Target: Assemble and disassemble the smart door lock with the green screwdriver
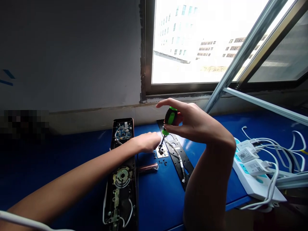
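My right hand (192, 123) grips a short green-and-black screwdriver (171, 116) between thumb and fingers, index finger raised over its top. Its shaft slants down to a small light metal plate (164, 154) with a dark part in the middle. Left of that plate my left hand (151, 142) is closed, knuckles up; whatever its fingers hold is hidden. Several small dark screws (164, 162) lie just below the plate. A long black panel (181, 157) runs beside it, with a white cable (177, 153) lying along it. Under my left forearm stands an opened black housing (123, 199) with a circuit board (124, 132).
A white power strip (264, 189) with plugged-in chargers and tangled white cables sits at the right table edge. A metal frame bar (240, 48) crosses in front of the window. A copper-coloured tube-like piece (148, 168) lies on the blue table (156, 195).
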